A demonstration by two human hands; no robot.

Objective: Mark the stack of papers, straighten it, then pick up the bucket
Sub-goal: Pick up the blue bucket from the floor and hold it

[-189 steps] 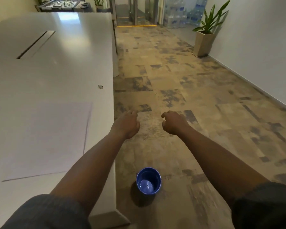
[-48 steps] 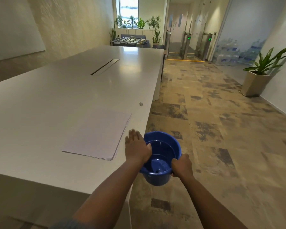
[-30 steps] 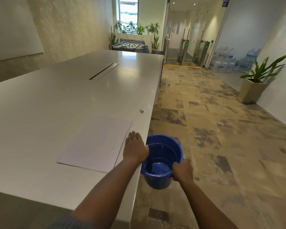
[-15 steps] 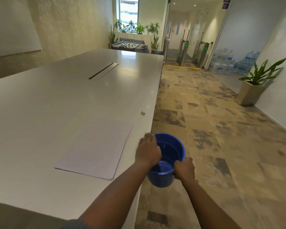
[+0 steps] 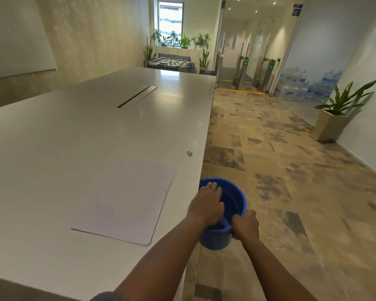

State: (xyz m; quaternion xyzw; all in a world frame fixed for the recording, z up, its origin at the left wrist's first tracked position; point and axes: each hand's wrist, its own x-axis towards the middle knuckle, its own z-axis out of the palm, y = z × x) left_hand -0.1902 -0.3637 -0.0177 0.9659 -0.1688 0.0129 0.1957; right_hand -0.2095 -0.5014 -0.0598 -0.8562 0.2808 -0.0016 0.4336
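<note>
I hold the blue bucket (image 5: 215, 241) in the air just off the table's right edge, at about tabletop height. My right hand (image 5: 245, 225) grips its near right rim, fingers curled round it. My left hand (image 5: 206, 205) lies over the left rim with the fingers stretched forward and the thumb dipping inside. The stack of white papers (image 5: 126, 198) lies flat on the white table (image 5: 85, 131) left of the bucket, near the edge, its sheets squared together.
A small grey object (image 5: 189, 153) sits on the table near its right edge, beyond the papers. A cable slot (image 5: 137, 97) runs along the table's middle. Patterned carpet stretches to the right, with a potted plant (image 5: 332, 124) by the wall and turnstiles far ahead.
The bucket went from the floor up to table height in both hands. In the last second my left hand shifted from the bucket's outer left side onto its rim.
</note>
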